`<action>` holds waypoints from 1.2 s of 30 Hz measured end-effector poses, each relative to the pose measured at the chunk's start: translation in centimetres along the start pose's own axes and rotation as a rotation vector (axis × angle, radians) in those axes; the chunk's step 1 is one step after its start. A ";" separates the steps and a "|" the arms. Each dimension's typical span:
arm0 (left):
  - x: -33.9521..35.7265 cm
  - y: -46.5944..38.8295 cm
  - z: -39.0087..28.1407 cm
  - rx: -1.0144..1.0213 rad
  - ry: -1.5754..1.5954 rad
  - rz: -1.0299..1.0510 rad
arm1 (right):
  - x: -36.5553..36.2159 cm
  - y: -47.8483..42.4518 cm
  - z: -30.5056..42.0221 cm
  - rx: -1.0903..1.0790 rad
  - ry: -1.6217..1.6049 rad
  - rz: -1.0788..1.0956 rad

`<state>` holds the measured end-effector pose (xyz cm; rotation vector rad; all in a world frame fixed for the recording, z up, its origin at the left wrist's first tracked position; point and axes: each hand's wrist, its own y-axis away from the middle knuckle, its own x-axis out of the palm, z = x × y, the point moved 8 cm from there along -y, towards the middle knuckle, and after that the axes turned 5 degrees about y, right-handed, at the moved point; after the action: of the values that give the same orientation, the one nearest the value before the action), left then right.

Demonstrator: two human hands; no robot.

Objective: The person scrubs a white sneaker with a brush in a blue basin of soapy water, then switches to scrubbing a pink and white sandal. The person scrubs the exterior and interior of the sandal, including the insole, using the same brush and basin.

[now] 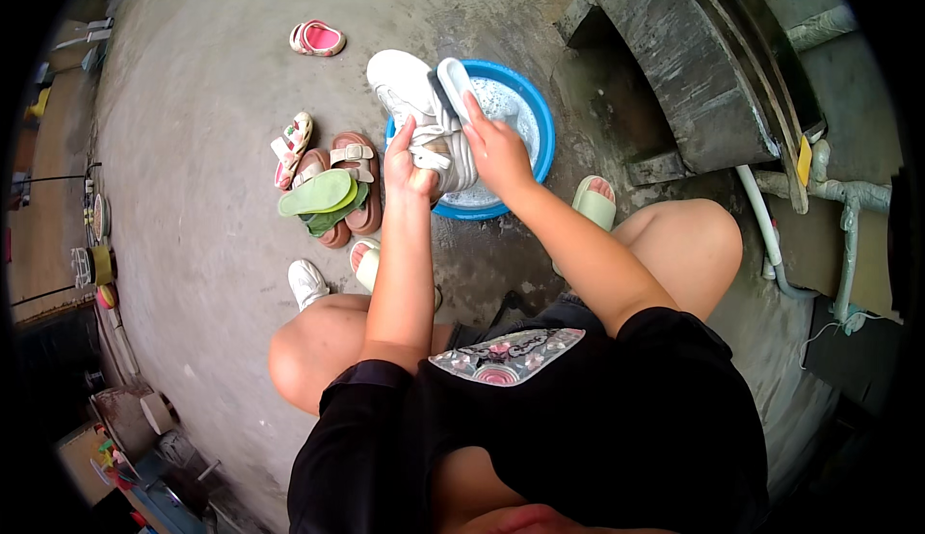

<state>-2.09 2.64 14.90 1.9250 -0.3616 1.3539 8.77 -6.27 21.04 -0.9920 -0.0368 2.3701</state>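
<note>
My left hand grips a white lace-up sneaker, its thumb up along the near side. The sneaker is held over the left part of a blue plastic basin, toe pointing away from me. In my right hand is a scrub brush with a pale handle and dark bristles. Its bristles face the sneaker's side and appear to touch it. Sudsy water fills the basin, with something pale partly under the foam. The sneaker's heel end is partly hidden by my left hand.
Left of the basin are brown buckled sandals, with green insoles and a dark green cloth-like piece on top. Children's clogs and another white sneaker lie on the concrete floor. A concrete sink-like structure and pipes stand right.
</note>
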 end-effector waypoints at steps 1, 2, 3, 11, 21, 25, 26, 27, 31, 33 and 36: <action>0.5 0.0 -0.4 -0.017 0.038 0.026 | 0.1 2.3 -0.2 -0.038 -0.009 0.010; -0.3 -0.5 -1.3 -0.018 0.085 0.064 | 0.7 4.7 -0.4 -0.052 0.025 0.061; 0.2 0.0 -1.1 -0.023 0.078 0.079 | 0.8 6.0 0.1 -0.056 0.060 0.112; -0.9 0.0 2.4 -0.102 -0.092 -0.033 | -1.6 -5.5 2.6 -0.077 0.115 -0.094; -0.2 -0.6 -3.2 0.127 0.324 0.158 | 0.6 8.7 0.0 -0.171 0.110 0.027; 0.0 -0.5 -2.6 0.138 0.228 0.114 | 0.7 5.4 1.3 -0.155 0.107 -0.028; 0.3 -0.3 -1.7 0.089 0.182 0.127 | 0.4 3.3 2.2 -0.151 0.112 -0.051; 0.8 0.1 -0.9 0.088 0.116 0.045 | -0.2 0.9 3.1 -0.141 0.122 -0.075; 2.1 0.2 -0.6 0.001 0.338 0.272 | -1.7 -0.6 4.1 -0.162 0.155 -0.092; 2.5 0.8 -2.2 0.158 0.193 0.181 | -2.1 2.8 2.4 -0.175 0.203 -0.074; 2.5 0.6 -3.5 -0.033 0.477 0.486 | -2.0 6.1 0.2 -0.149 0.259 0.008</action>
<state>-3.85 5.14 18.00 1.4678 -0.6298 2.0468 6.80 -12.39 21.06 -1.3659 -0.1129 2.2534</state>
